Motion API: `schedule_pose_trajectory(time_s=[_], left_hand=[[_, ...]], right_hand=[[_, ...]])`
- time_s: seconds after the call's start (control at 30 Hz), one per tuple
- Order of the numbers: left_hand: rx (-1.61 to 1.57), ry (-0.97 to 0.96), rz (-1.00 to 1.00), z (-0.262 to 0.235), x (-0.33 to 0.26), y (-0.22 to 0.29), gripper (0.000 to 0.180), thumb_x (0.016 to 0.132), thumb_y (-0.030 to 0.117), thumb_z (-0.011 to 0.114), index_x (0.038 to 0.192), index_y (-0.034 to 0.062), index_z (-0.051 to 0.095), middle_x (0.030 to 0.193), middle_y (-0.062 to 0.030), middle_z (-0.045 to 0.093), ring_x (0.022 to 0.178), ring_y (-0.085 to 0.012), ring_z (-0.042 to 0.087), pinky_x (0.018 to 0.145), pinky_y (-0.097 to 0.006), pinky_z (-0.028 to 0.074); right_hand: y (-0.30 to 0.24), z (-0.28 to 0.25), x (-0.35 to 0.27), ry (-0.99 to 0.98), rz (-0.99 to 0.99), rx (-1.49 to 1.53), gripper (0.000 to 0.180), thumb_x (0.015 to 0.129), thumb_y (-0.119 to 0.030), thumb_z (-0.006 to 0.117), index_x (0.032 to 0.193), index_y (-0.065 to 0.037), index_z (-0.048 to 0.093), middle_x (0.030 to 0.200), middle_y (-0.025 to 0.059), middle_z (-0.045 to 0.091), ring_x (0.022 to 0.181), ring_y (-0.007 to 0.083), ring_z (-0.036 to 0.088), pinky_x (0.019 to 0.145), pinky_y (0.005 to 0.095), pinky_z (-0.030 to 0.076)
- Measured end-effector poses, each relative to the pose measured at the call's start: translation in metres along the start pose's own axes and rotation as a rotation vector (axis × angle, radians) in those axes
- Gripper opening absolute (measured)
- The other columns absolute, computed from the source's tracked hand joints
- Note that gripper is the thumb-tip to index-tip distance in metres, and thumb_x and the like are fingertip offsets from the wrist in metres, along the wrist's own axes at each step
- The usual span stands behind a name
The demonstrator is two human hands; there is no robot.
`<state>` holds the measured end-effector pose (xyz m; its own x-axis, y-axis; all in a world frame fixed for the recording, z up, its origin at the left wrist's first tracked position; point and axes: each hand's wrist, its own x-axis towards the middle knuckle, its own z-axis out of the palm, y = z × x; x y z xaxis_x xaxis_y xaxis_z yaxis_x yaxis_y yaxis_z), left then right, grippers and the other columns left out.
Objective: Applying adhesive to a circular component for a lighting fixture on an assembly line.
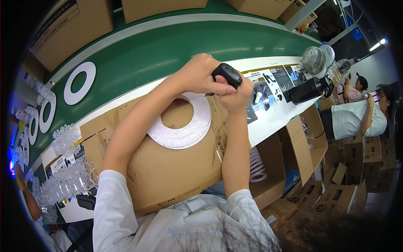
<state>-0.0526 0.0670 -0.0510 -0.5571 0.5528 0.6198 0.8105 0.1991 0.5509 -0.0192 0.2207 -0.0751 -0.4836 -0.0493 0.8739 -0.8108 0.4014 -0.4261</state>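
Both my hands meet above the far right part of a flat cardboard box (pixel 176 172) in front of me. Between them is a small black rounded piece (pixel 228 74) with a raised oval rim, whose underside my fingers hide. My left hand (pixel 200 74) is closed at its left side, thumb pointing right. From the right and below, my right hand (pixel 237 95) is wrapped round it. White speckled flat rings (pixel 178 138), seemingly stacked, lie on the box under my left forearm, which covers part of them.
A green belt (pixel 168 46) runs across behind, with a white ring (pixel 79 83) on it. Clear ribbed plastic pieces (pixel 69 178) stand at left. Printed sheets (pixel 264 92), a black bottle (pixel 308 90) and a fan (pixel 314 61) are to the right, above an open carton (pixel 268 168). People work farther right.
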Motion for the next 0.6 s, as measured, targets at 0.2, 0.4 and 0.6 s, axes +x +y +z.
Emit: schedule_pose_trajectory(time_s=[0.2, 0.4, 0.6], left_hand=[[0.012, -0.010, -0.022, -0.0008, -0.0011, -0.0014, 0.042, 0.069, 0.047, 0.078, 0.071, 0.0056, 0.069, 0.055, -0.0092, 0.059, 0.049, -0.0260, 0.057, 0.050, -0.034, 0.044], [-0.012, 0.011, -0.039, 0.0007, -0.0019, -0.0005, 0.040, 0.067, 0.041, 0.079, 0.066, 0.0043, 0.064, 0.053, -0.0094, 0.055, 0.048, -0.0267, 0.054, 0.049, -0.034, 0.042], [-0.034, -0.006, -0.118, -0.0017, 0.0000, 0.0073, 0.037, 0.068, 0.040, 0.078, 0.069, 0.0048, 0.065, 0.055, -0.0090, 0.057, 0.050, -0.0258, 0.056, 0.050, -0.034, 0.043]], right_hand=[[-0.0006, 0.0014, -0.0004, 0.004, 0.006, -0.001, 0.015, 0.074, -0.011, 0.079, 0.079, -0.002, 0.068, 0.065, 0.0127, 0.066, 0.054, 0.0270, 0.065, 0.051, 0.0318, 0.048], [0.0019, 0.0030, -0.0022, 0.010, 0.028, 0.026, 0.013, 0.074, -0.010, 0.078, 0.078, -0.002, 0.069, 0.065, 0.0123, 0.067, 0.054, 0.0261, 0.065, 0.052, 0.0314, 0.049], [0.0046, 0.0029, -0.0010, 0.023, 0.018, 0.007, 0.015, 0.076, -0.012, 0.077, 0.080, 0.000, 0.068, 0.064, 0.0117, 0.065, 0.053, 0.0254, 0.064, 0.052, 0.0308, 0.048]])
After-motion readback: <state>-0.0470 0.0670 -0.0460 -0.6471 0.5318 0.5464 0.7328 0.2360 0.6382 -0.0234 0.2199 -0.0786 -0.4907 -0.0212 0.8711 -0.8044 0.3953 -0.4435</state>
